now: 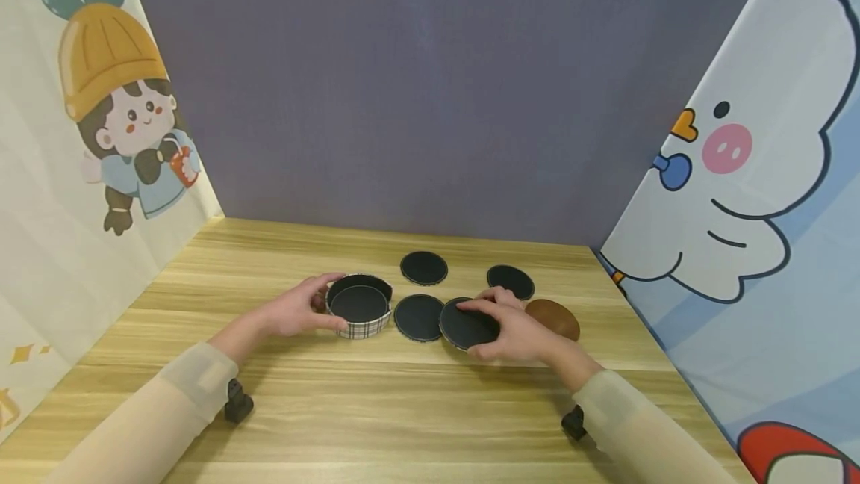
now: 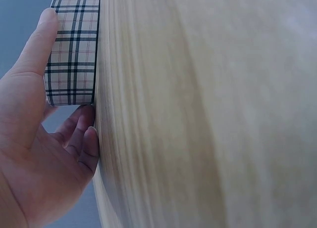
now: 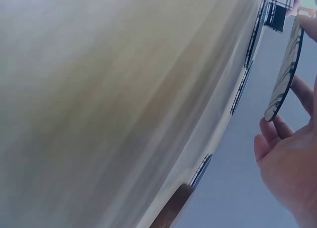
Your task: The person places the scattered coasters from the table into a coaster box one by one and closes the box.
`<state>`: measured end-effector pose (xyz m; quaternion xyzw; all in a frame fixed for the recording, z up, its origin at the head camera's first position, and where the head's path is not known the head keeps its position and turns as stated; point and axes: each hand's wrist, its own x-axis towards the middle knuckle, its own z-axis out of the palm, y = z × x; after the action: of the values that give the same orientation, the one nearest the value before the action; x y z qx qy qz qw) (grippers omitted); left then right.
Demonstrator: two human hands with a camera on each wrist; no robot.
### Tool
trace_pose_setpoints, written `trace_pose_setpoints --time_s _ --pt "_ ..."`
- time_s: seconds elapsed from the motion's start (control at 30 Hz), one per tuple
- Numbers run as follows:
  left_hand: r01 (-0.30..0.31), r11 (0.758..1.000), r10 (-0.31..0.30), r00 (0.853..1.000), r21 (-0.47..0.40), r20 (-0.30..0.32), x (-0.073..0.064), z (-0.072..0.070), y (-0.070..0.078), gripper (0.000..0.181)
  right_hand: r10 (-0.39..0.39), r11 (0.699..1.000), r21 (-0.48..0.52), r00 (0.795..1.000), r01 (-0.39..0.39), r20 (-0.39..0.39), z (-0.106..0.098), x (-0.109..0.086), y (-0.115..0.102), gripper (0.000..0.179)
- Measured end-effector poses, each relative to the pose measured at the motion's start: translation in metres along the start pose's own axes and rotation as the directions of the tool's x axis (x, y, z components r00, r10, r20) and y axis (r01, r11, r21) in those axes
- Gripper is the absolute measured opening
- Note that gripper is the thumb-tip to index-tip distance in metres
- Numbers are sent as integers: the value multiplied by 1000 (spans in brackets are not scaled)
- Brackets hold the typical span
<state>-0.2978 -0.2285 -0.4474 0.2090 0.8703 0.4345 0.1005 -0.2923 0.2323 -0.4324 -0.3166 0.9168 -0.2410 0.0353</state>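
Observation:
My left hand (image 1: pixel 295 312) grips a round coaster holder (image 1: pixel 363 329) with a plaid outer wall and a black inside. Its thumb lies along the near side of the wall, the other fingers round the far side. In the left wrist view, the holder's plaid wall (image 2: pixel 74 55) stands upright on the table. My right hand (image 1: pixel 517 331) holds a round black coaster (image 1: pixel 466 325) by its edge. The right wrist view shows this coaster (image 3: pixel 286 72) raised off the table, its plaid underside visible. Just left of it lies another black coaster (image 1: pixel 418 319), partly overlapped in the head view.
Two more black coasters lie farther back, one coaster (image 1: pixel 424 267) behind the middle and one coaster (image 1: pixel 509 281) beyond my right hand. A brown round piece (image 1: pixel 554 318) lies to the right of that hand. A grey wall (image 1: pixel 416 95) closes the table's (image 1: pixel 376 409) back edge.

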Motion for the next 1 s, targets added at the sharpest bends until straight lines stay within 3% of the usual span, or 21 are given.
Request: trace_pose_setpoints --time_s 1.0 --pt "25 1000 -25 1000 16 -6 0 -1 -1 111 -33 998 60 999 32 22 26 77 -51 76"
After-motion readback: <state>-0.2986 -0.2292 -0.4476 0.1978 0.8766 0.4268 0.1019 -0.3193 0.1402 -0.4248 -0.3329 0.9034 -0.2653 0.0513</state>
